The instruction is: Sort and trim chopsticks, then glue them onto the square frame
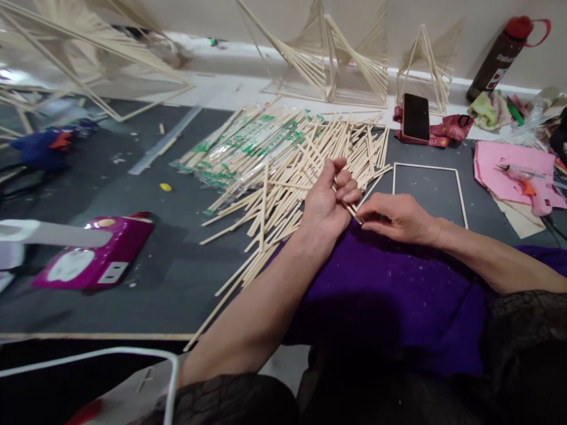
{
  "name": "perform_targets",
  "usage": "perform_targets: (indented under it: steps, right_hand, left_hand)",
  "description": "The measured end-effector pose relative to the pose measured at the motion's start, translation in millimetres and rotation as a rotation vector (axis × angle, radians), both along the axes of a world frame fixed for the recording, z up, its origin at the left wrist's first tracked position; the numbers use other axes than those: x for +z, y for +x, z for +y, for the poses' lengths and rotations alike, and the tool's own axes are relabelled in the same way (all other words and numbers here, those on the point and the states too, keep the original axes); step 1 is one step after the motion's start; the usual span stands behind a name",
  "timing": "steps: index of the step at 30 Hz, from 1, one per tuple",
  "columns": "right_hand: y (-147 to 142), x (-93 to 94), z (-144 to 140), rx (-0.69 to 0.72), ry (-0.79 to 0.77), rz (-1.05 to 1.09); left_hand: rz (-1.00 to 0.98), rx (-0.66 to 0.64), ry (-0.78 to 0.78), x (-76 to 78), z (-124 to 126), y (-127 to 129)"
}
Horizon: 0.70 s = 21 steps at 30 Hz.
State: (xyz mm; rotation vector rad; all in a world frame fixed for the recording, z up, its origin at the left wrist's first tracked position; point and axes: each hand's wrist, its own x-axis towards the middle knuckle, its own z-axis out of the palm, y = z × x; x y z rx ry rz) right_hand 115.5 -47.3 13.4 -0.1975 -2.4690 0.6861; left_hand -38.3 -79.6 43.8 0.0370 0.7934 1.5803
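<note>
My left hand [328, 206] is closed palm-up, its fingers curled around thin wooden sticks [351, 209]. The thumb and fingers of my right hand [401, 218] pinch the near end of these sticks, where two seem to meet at an angle. Whether they are joined there I cannot make out. Under and behind my left hand spreads a loose pile of wooden sticks [283, 198]. A flat frame made of thin sticks [461, 198] lies just beyond my right hand. Purple cloth [376, 289] is below both hands.
Clear packets of sticks [248, 144] lie behind the pile. A pink glue gun [527, 177] rests on pink paper [491, 159] at right, near a phone [416, 118] and a bottle [500, 59]. Stick structures [330, 59] stand along the wall; a magenta lamp base [128, 242] is at left.
</note>
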Motion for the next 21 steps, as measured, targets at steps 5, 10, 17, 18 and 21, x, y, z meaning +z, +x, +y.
perform_targets:
  steps: [5, 10, 17, 18, 21]
  right_hand:
    - [1.9, -5.2, -3.1, 0.029, 0.266, 0.006]
    - [0.6, -7.8, -10.4, 0.002, 0.513, 0.053]
    - [1.2, -2.2, -13.5, -0.03, 0.658, -0.002]
    - [1.7, -1.4, -13.9, -0.033, 0.685, -0.024]
    - [2.3, -0.4, -16.1, -0.035, 0.767, -0.073]
  left_hand:
    - [0.044, -0.071, -0.038, 3.0, -5.1, 5.9]
    - [0.097, -0.165, -0.045, -1.9, -7.8, 7.7]
    - [0.075, -0.196, -0.002, -8.0, -7.9, 6.4]
    - [0.074, -0.208, 0.001, -7.5, -8.2, 6.2]
    - [0.082, -0.257, -0.001, -5.4, -9.5, 6.2]
